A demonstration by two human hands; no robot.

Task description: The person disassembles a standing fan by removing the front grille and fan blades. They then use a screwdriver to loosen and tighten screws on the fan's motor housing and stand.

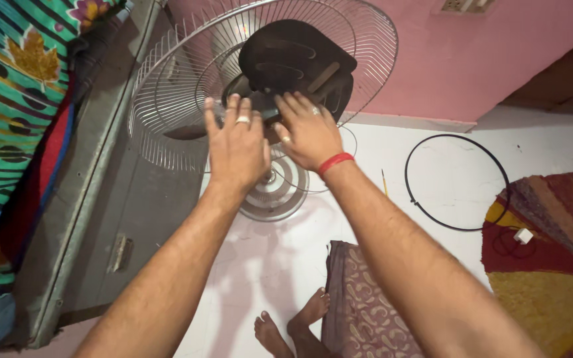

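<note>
A pedestal fan stands in front of me with its rear wire guard (167, 86) in place and its front guard off. A dark fan blade (293, 59) sits on the motor hub. My left hand (237, 142), with a ring on it, rests fingers apart against the hub area below the blade. My right hand (310, 132), ringed and with a red thread at the wrist, lies on the blade's lower edge. Whether either hand grips the blade is unclear. The round fan base (276, 192) shows beneath my hands.
A thin black ring (426, 205) lies on the white floor at right, beside a multicoloured round mat (552, 265) bearing a small white plug. A metal bed frame (87, 172) with striped bedding runs along the left. My bare feet (293, 325) and patterned cloth are below.
</note>
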